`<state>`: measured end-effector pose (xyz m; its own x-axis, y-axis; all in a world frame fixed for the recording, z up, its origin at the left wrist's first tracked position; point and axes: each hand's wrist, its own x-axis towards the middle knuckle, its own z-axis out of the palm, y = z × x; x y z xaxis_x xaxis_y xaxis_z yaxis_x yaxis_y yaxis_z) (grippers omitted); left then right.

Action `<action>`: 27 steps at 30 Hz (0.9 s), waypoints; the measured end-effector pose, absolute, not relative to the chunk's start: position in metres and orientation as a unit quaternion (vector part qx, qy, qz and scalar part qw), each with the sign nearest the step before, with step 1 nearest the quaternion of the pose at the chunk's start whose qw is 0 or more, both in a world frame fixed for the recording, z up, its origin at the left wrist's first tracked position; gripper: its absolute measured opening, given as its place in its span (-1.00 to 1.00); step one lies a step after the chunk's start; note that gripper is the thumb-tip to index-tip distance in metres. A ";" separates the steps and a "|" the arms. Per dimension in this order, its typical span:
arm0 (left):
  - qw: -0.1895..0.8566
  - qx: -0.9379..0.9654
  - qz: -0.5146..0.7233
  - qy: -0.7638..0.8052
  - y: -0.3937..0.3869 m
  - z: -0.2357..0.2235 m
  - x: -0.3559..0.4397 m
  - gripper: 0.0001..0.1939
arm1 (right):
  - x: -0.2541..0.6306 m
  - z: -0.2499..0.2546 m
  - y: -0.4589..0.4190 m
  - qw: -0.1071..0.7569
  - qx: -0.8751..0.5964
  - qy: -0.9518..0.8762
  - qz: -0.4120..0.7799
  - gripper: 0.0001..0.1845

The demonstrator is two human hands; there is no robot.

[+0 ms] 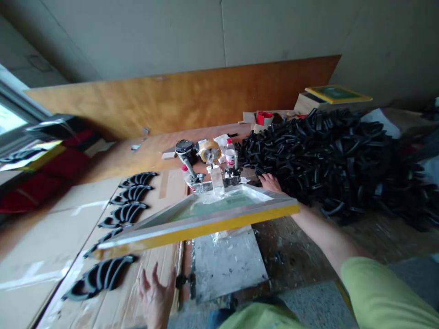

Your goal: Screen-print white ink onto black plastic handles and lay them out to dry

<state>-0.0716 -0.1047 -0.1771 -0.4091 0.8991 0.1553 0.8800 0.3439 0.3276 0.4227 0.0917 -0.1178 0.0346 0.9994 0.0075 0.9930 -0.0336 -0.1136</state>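
Silkscreen frame [202, 219] stands raised and tilted above the middle of the table, its yellow near edge high and its far edge at the hinge clamps [231, 177]. Below it lies a paint-flecked grey base plate [226, 269]. The right hand [270, 183] reaches just past the frame's right corner, its fingers close together and resting on the edge of a heap of black curved moulded pieces [329, 155], with no pinch showing. The left hand [156, 292] sits below the frame near the table's front edge, blurred, its fingers [147, 278] spread and holding nothing.

The frame looks like the main hazard: if the hinge slips or it is knocked, it could drop onto the right forearm or the plate. Any wet ink on the mesh could mark skin or smear. Loose pieces from the heap could slide toward the plate if disturbed. On the cardboard sheet [44, 237] to the left, the laid-out black arched pieces [126, 214] sit close to the frame's low corner, where a careless swing or the left hand could smudge them.
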 end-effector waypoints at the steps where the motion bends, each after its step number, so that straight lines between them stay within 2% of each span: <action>1: 0.029 0.552 0.177 0.814 -0.110 -0.176 -0.063 -0.36 | 0.425 -0.119 0.109 0.024 -0.715 -0.698 0.024 -0.35; 3: 0.034 0.580 0.158 0.798 -0.123 -0.174 -0.049 -0.50 | 0.424 -0.126 0.137 -0.024 -0.712 -0.702 0.008 -0.31; 5: 0.041 0.614 0.132 0.777 -0.136 -0.172 -0.041 -0.64 | 0.419 -0.135 0.154 -0.058 -0.710 -0.701 0.009 -0.40; 7: 0.044 0.624 0.113 0.772 -0.146 -0.170 -0.038 -0.70 | 0.417 -0.147 0.158 -0.050 -0.714 -0.698 0.016 -0.48; 11: 0.034 0.546 0.125 0.828 -0.154 -0.161 -0.034 -0.53 | 0.427 -0.164 0.138 -0.001 -0.724 -0.688 0.036 -0.47; 14: 0.028 0.497 0.153 0.854 -0.151 -0.155 -0.028 -0.41 | 0.444 -0.163 0.113 -0.015 -0.716 -0.695 0.063 -0.55; 24: 0.075 0.493 0.179 0.848 -0.145 -0.157 -0.006 -0.38 | 0.484 -0.164 -0.019 -0.073 -0.681 -0.715 0.141 -0.67; 27: 0.086 0.494 0.186 0.845 -0.141 -0.157 -0.001 -0.38 | 0.494 -0.161 -0.031 -0.101 -0.668 -0.719 0.165 -0.64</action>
<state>-0.0008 -0.1409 -0.1569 -0.4981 0.8662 0.0389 0.8024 0.4435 0.3993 0.4938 -0.0306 -0.1611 -0.0876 0.9266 -0.3657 0.9933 0.0536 -0.1021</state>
